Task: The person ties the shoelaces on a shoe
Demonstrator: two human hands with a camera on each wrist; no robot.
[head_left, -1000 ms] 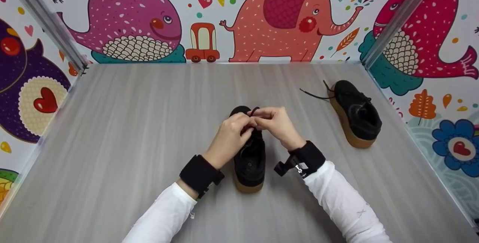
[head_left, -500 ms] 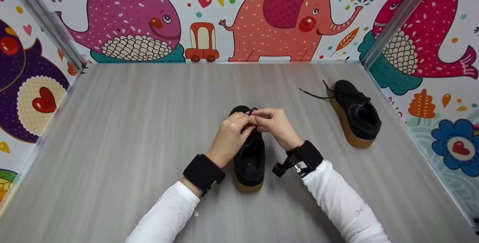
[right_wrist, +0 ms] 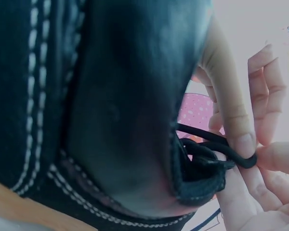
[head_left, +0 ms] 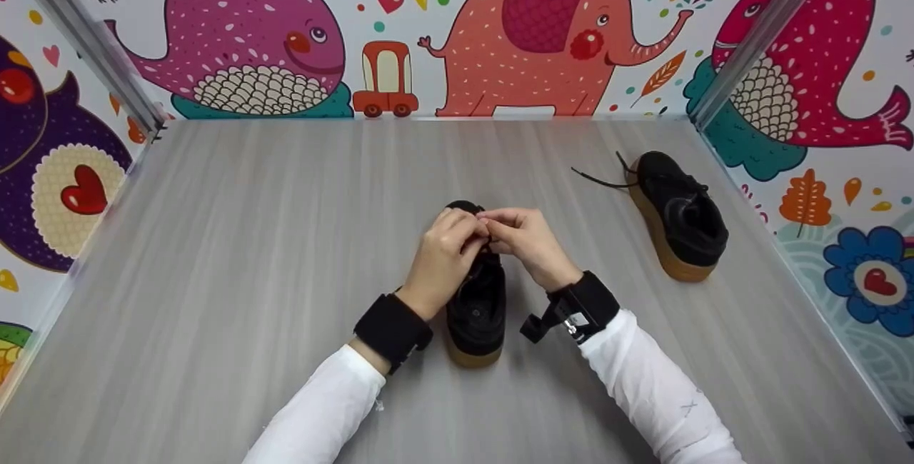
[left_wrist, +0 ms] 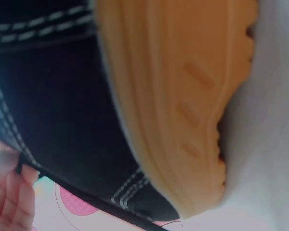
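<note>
A black shoe (head_left: 477,321) with a tan sole stands in front of me, toe pointing away. My left hand (head_left: 444,253) reaches over its front part and pinches the black shoelace (right_wrist: 241,159), thumb laid along a loop in the right wrist view. From the other side, my right hand (head_left: 532,244) meets it, fingertips pinching at the loop's end. Fingers (left_wrist: 12,202) hold lace at the edge of the left wrist view, where a strand runs down past the shoe. In the head view both hands cover the knot area.
A second black shoe (head_left: 682,214) lies at the right, its loose lace (head_left: 603,180) trailing left over the grey surface (head_left: 250,235). Printed panels (head_left: 528,43) rise at the back and both sides, with metal posts at the corners.
My left hand has shifted slightly forward over the shoe's toe. The lace loop that showed above the fingertips is now hidden in the head view. The second shoe stays where it was.
</note>
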